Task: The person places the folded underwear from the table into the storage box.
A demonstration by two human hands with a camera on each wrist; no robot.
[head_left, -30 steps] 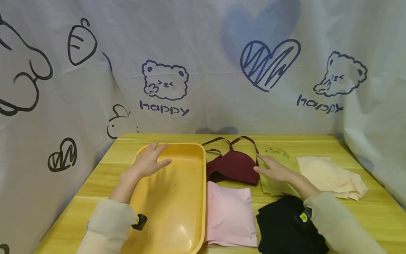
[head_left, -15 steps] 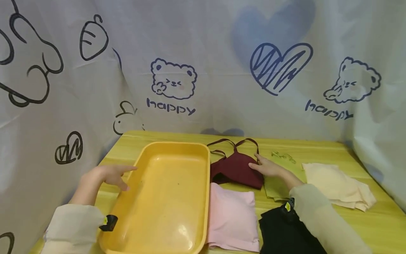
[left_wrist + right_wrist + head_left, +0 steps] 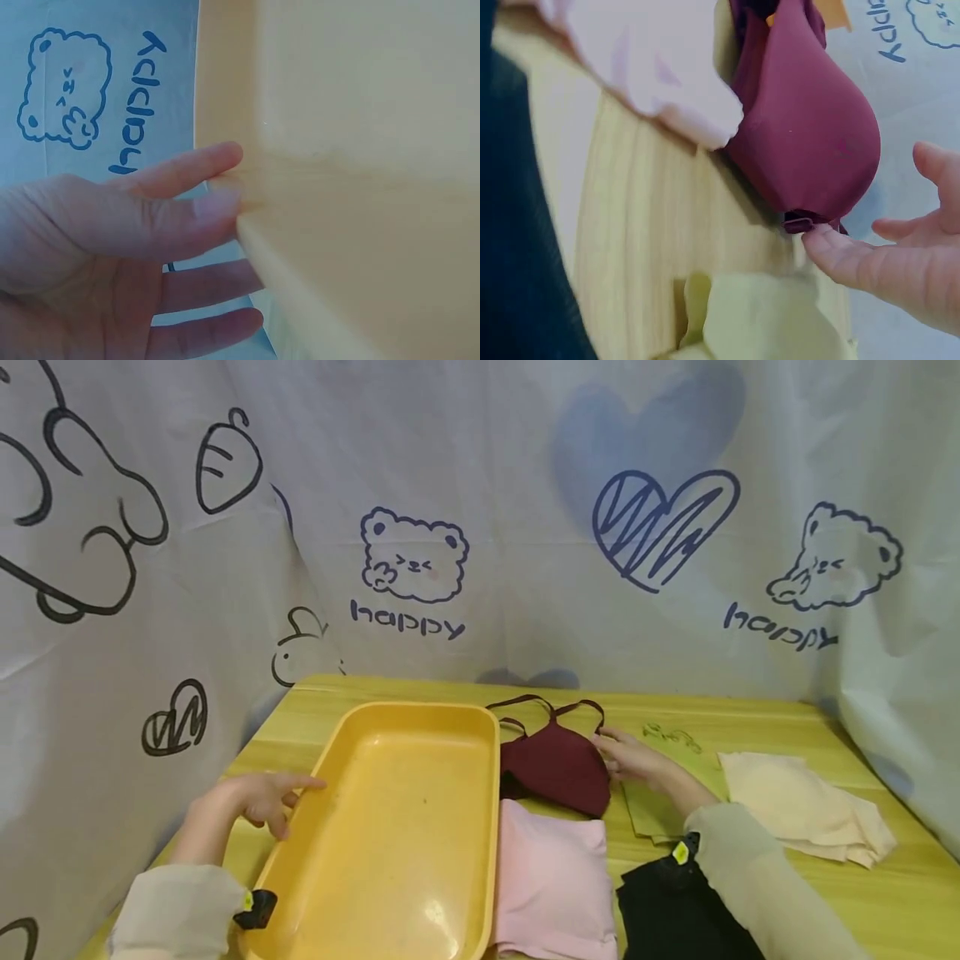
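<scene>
My left hand [image 3: 251,797] is at the left rim of a yellow plastic tray [image 3: 491,827]. In the left wrist view, the index fingertip lies over the rim and the thumb [image 3: 180,225] is against its edge, with the other fingers loosely spread along the outside. A burgundy bra [image 3: 558,764] lies beyond the tray's right side, straps toward the wall. My right hand [image 3: 637,760] is at its right end. Seen from the right wrist, the thumb tip [image 3: 825,244] touches the bra's end by a small clasp, the other fingers spread apart from the cloth.
In front of the bra lies a folded pink garment [image 3: 555,877], close along the tray. A black garment [image 3: 675,910] is partly under the right sleeve. Green cloth [image 3: 652,802] and cream cloth [image 3: 802,802] lie further right. A drawn-on white sheet [image 3: 510,527] hangs behind the table.
My left hand has moved out from over the tray, leftward and down to its left rim. My right hand has reached the bra, whose right end has shifted slightly left.
</scene>
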